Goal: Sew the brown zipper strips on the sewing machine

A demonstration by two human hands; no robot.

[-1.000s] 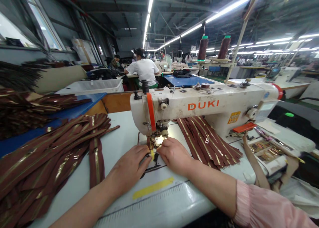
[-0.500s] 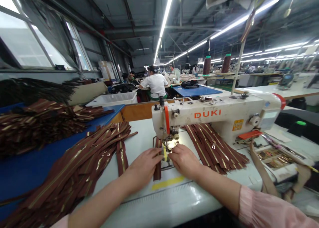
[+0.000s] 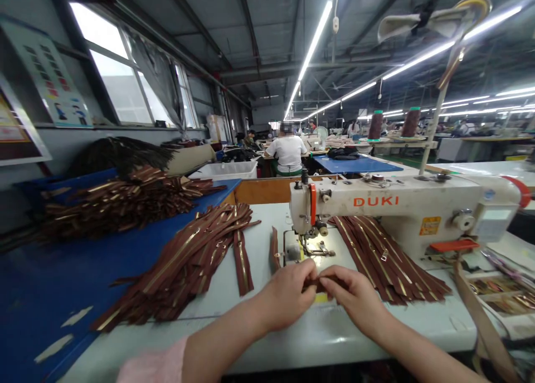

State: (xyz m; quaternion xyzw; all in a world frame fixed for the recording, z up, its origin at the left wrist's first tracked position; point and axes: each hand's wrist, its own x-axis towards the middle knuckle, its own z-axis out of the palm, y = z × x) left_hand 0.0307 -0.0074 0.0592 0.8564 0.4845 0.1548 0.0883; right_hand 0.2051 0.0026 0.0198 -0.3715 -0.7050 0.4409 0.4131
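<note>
Glossy across the table (image 3: 334, 333), scuffed and boxy along the sewing machine (image 3: 418, 199), limp and metal-toothed in the zipper heap (image 3: 184, 266). Pinching a brown strip (image 3: 317, 285), mostly hidden, in left hand (image 3: 292, 291) and right hand (image 3: 355, 294), in front of the sewing machine.

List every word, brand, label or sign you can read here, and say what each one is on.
"DUKI": orange letters on the white sewing machine.
Unreadable, too small: the yellow label and the round blue sticker, both on the machine.
Unreadable, too blurred: the wall poster at left and the framed sign beside it.
</note>
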